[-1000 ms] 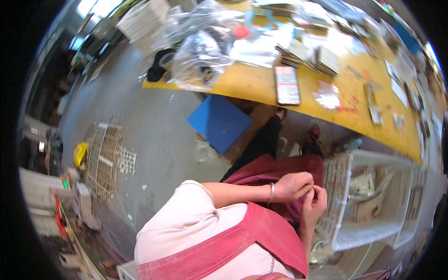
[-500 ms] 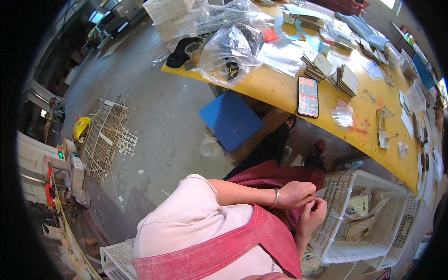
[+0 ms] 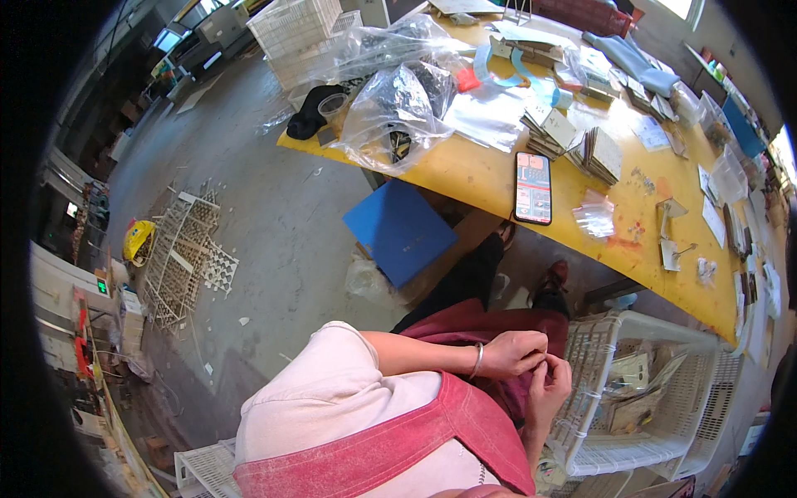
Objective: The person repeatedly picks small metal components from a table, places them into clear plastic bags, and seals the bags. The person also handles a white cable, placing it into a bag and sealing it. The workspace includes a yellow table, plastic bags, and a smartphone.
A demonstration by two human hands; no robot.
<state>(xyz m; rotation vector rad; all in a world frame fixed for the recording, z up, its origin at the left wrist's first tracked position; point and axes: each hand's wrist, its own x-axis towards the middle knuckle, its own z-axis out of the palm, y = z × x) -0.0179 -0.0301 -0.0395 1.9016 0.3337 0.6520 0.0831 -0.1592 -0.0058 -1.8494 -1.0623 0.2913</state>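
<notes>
My left hand (image 3: 515, 353), with a silver bangle (image 3: 477, 360) at the wrist, is over my lap. Its fingers are curled and pinched together. Close against it, my right hand (image 3: 551, 387) is also closed, its thumb and fingertips meeting those of the left. Whatever sits between the fingertips is too small or too hidden to make out. Beneath both hands lies the dark red apron (image 3: 440, 325). Just right of them stands a white plastic crate (image 3: 594, 390) holding flat beige pieces (image 3: 628, 373) and clear plastic bags.
A yellow table (image 3: 477, 187) fills the upper right. On it are a phone (image 3: 532, 189), small clear bags (image 3: 594, 214), stacked beige plates (image 3: 603, 156) and a large clear plastic bag (image 3: 390, 116). A blue box (image 3: 400, 232) is below its edge. White lattice racks (image 3: 181, 257) lie on the floor.
The view has shifted slightly, so the table and floor items sit a little lower and further left. My hands stay together, fingers still pinched, with only slight finger movement.
</notes>
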